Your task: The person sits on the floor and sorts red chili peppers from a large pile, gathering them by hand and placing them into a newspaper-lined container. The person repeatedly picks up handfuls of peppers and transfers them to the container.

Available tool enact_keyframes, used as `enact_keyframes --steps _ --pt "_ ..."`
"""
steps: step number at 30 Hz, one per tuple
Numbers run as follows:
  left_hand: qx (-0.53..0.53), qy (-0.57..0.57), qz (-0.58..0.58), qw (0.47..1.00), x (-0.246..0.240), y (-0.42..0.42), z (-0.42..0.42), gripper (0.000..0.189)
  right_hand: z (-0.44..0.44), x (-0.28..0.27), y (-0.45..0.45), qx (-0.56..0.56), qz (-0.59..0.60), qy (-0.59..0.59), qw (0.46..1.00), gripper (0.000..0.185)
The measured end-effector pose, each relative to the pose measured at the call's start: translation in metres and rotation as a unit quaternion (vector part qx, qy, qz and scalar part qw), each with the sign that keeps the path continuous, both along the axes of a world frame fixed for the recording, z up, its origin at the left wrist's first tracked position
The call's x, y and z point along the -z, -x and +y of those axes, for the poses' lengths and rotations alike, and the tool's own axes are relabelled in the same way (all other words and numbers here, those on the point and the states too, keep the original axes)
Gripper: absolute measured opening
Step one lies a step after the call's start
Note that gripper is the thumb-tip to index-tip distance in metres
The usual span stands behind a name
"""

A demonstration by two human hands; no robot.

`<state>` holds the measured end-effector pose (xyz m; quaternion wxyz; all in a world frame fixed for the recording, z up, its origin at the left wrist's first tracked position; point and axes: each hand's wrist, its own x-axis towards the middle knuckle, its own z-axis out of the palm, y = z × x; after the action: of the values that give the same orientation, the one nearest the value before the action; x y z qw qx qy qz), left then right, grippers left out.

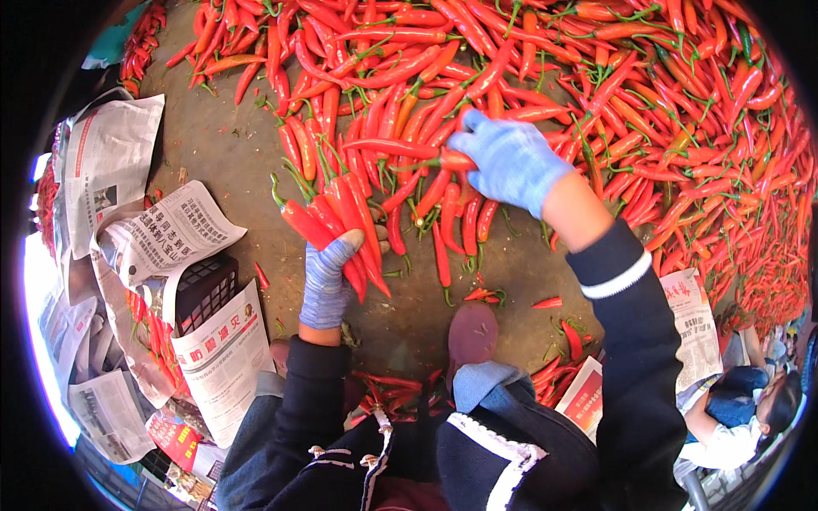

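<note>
My left hand [331,274], in a blue knitted glove, holds a bunch of red chili peppers [345,211], their green stems pointing up and away from me. To its right, my right hand [505,156], also in a blue glove, reaches over the spread of loose red chilies [409,76]. Its fingers are around a red chili [455,160] near the thumb; the fingertips are partly hidden among the peppers. Several chilies lie on the brown ground just below and between the hands.
At the left, a black plastic crate [208,290] lined with newspaper [223,364] holds red chilies. Another newspaper [693,326] lies at the right, near a seated person [735,409]. A purple shoe [473,335] rests on the ground, with chili scraps beside it.
</note>
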<state>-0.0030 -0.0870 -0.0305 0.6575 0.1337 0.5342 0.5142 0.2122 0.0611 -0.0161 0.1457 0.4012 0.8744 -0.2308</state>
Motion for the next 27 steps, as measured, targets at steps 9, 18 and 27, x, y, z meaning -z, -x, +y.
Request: enact_keyframes --steps 9,18,27 --pt "-0.03 0.002 -0.007 1.0 0.007 0.013 -0.009 0.05 0.01 -0.024 -0.035 0.168 0.061 0.069 0.982 0.034" --pt "-0.005 -0.002 -0.005 1.0 0.005 0.008 -0.006 0.051 0.027 0.018 0.015 0.074 -0.112 -0.013 0.991 0.048" --pt "-0.033 -0.009 -0.002 0.999 0.0 0.011 -0.007 0.048 0.053 0.013 -0.104 0.417 0.169 -0.093 0.888 0.047"
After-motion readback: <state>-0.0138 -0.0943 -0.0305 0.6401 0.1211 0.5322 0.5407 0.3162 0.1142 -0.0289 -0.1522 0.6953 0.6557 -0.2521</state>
